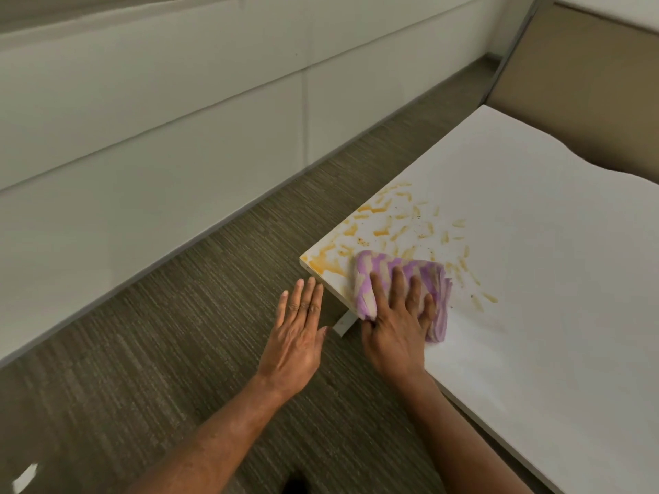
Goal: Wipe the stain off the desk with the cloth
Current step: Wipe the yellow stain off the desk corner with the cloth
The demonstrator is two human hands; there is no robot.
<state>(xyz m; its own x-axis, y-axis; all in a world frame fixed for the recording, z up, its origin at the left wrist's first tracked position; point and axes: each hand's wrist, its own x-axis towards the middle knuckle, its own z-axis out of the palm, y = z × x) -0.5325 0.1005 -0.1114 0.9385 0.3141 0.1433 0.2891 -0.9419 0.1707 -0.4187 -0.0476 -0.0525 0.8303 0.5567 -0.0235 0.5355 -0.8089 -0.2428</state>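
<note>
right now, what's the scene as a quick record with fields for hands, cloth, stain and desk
right hand: fingers spread flat, pressing the cloth onto the desk
left hand: open, off the desk beside its near corner, holding nothing
cloth: purple and cream, folded, on the stain's near edge
stain: orange smears around the corner, largely unwiped
desk: white top

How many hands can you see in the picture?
2. The left hand is flat and open over the carpet, beside the corner of the desk. The right hand presses the purple cloth onto it.
</note>
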